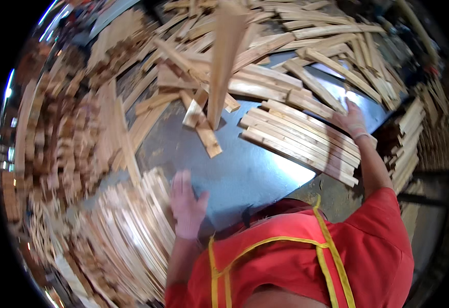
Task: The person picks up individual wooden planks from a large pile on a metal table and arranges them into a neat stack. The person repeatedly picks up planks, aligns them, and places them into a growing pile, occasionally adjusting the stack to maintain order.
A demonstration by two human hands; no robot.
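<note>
Showing left hand (187, 205) splayed beside stacked strips (132, 226) | right hand (351, 119) at stick row (296, 139), grip unclear

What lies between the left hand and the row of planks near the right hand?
In the head view, bare grey tabletop separates the left hand and planks.

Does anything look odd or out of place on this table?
Yes: one blurred wooden plank appears to stand on end in the upper middle, reaching toward the camera. Neither the left hand nor the right hand touches it, and most nearby boards lie down, so it stands out.
</note>
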